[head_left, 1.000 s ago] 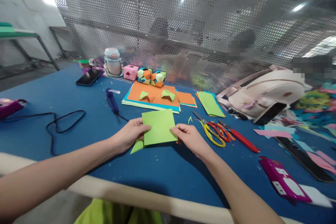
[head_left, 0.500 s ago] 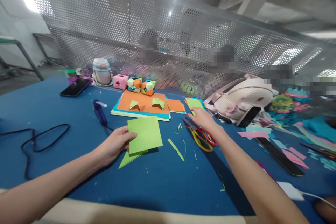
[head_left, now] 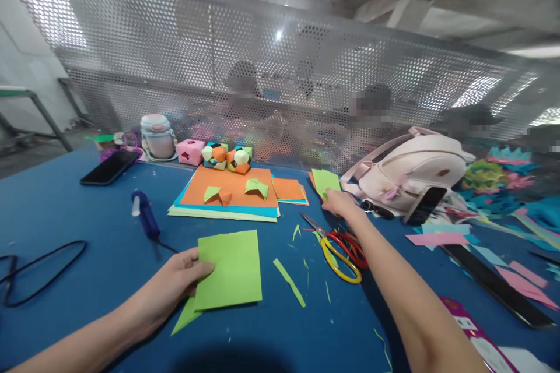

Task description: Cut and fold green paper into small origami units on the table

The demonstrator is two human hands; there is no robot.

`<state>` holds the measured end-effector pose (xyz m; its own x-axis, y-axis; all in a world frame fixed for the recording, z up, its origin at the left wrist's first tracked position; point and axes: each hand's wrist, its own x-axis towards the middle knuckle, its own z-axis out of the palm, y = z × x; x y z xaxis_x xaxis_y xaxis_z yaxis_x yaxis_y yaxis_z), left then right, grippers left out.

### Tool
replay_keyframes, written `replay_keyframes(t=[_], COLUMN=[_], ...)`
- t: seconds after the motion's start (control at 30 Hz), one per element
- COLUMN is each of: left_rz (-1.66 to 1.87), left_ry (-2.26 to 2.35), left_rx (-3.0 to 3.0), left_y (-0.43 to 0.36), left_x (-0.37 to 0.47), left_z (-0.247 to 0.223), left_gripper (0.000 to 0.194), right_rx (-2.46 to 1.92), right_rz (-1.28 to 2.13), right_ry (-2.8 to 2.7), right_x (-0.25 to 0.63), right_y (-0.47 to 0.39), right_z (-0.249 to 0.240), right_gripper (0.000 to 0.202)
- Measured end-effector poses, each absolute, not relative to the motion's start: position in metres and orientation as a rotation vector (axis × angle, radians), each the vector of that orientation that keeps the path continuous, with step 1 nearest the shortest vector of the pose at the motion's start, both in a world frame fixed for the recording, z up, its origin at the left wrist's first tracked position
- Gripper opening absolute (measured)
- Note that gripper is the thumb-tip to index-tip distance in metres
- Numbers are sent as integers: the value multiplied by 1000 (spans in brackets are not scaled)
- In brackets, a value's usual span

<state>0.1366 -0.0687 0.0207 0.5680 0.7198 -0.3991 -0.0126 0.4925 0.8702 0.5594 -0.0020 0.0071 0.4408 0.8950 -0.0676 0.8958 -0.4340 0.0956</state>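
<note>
Blue table (head_left: 280, 335): left hand (head_left: 178, 278) pinching green square (head_left: 231, 271); right hand (head_left: 345, 204) at green sheets (head_left: 324, 180) (grip unclear).

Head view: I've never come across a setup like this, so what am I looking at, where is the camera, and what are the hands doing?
There is no machine here: these are a person's two bare hands, seen by a camera worn on the head, looking forward and down. The left hand holds a square of green paper; a pointed green piece shows beneath it. The right hand reaches to a green-topped paper stack; whether it grips any is unclear. On the blue table also lie scissors, large orange-topped sheets, a phone and a pale backpack.
</note>
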Motion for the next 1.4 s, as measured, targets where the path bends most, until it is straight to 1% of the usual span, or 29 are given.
replay_keyframes(t=[0.27,0.43,0.5,0.63,0.93,1.2,1.4], left_rz=[499,466,470,539,529,521,548], left_ry=[918,923,943,970,1010,1017,952], left_rx=[978,992,1017,1101,1206,1261,1180], left_y=[-67,-66,-65,-64,-61,-56,-49], left_x=[136,138,139,143,152,162,172], left_z=[18,17,19,24,28,30,35], left_gripper=[40,38,37,36,31,30,22], right_rx=[2653,2666,2652,2613,2489,2529,2605], right_rz=[2,-30,-36,-8,27,-1,-59], right_ry=[1542,1567,1561,1528,1544,1546,1573], right_x=[591,583,573,558,559,555,553], right_y=[-14,-21,-20,-19,-19,-23,-32], right_z=[18,18,14,7,5,6,16], right_gripper=[31,32,34,45,40,40,40])
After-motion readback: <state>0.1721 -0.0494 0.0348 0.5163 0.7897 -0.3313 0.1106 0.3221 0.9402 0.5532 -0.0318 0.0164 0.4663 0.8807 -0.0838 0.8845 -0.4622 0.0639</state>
